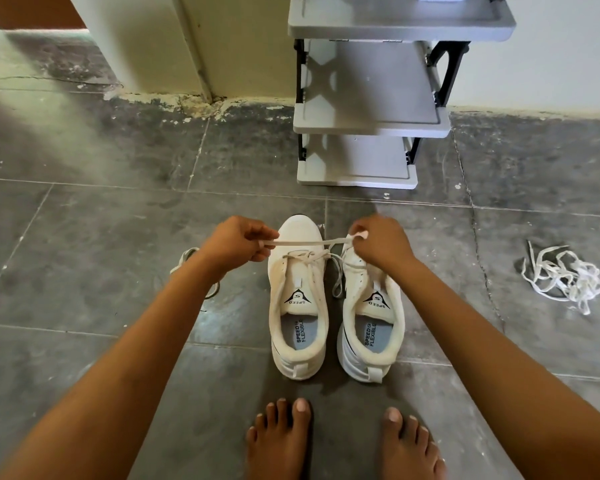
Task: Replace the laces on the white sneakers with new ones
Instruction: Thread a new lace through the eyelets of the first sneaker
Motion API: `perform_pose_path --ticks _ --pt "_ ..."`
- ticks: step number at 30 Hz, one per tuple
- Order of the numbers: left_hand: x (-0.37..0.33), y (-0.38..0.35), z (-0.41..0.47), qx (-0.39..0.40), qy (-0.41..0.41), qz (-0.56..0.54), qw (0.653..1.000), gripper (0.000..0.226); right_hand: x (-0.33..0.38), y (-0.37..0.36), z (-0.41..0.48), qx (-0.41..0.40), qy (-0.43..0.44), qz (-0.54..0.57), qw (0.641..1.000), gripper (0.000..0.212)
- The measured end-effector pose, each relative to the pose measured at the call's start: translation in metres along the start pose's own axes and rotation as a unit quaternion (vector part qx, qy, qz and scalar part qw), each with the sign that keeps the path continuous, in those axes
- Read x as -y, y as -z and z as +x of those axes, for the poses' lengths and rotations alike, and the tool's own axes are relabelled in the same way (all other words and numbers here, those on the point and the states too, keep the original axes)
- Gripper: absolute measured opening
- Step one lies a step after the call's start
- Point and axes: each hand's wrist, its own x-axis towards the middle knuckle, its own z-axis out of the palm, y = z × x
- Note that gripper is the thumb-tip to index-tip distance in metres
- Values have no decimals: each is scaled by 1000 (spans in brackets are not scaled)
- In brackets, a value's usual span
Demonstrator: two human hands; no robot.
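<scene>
1. Two white sneakers, the left sneaker [298, 306] and the right sneaker [373, 313], stand side by side at centre frame on the grey tiled floor [84, 237]. Their heels point toward the bare feet [281, 438] at the bottom edge. Judgement: the openings face the person so the tongues and eyelets are within easy reach.
2. Head view, hands. The left hand [238, 242] has curled fingers pinching one end of a lace [305, 242]. The right hand [378, 240] pinches the other end, just above the right sneaker's forefoot.
3. The lace runs taut and roughly level between the hands, across the front of the left sneaker. Below it, lace strands cross at that shoe's upper eyelets.
4. Judgement: the ends are pulled apart to take up slack and even the lengths before the next crossing or a knot.
5. One loose strand [338, 282] hangs in the gap between the shoes.
6. A tangled pile of laces [565, 277] lies at right mid-frame, well apart from the shoes. Another stray lace [187, 259] sits at left, partly hidden behind the forearm. Cannot tell which are old or new.
7. A grey shoe rack [368, 98] stands at upper centre, against the wall.
</scene>
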Motion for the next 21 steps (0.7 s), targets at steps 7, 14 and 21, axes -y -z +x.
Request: perform_pose_path --ticks 7,14,21 --pt "-22 -13 -3 -89 -72 73 991 17 58 -26 -19 122 146 212 959 22" --pt "0 -28 -6 -29 39 89 995 39 38 -38 -19 64 33 337 939 14" --pt "14 -45 -6 -60 73 66 993 25 45 -56 -18 43 11 292 956 4"
